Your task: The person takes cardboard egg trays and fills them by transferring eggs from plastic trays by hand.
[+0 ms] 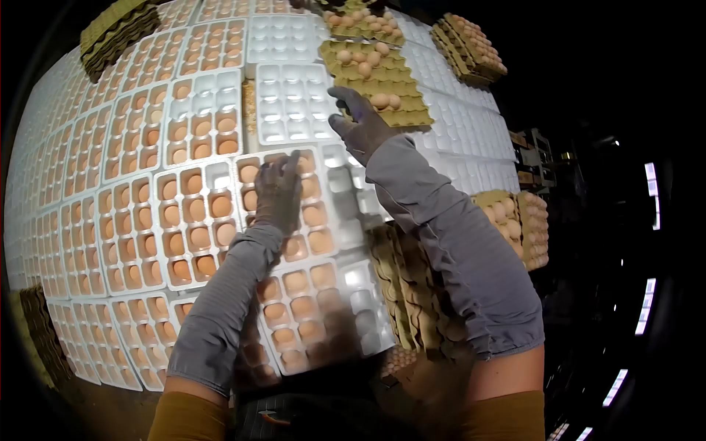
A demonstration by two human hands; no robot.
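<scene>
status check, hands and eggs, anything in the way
Left hand over white egg tray, grip unclear. Right hand open beside brown tray, some eggs on it. No obvious obstruction.

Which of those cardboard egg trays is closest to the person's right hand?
The sparse tray just beyond the right hand, mostly bare with a few scattered eggs; the fuller tray behind it lies farther from that hand.

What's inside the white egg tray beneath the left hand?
Brown eggs show in the white egg tray, mostly along its right side. The left hand and grey sleeve cover several pockets, so what those hold can't be seen.
</scene>
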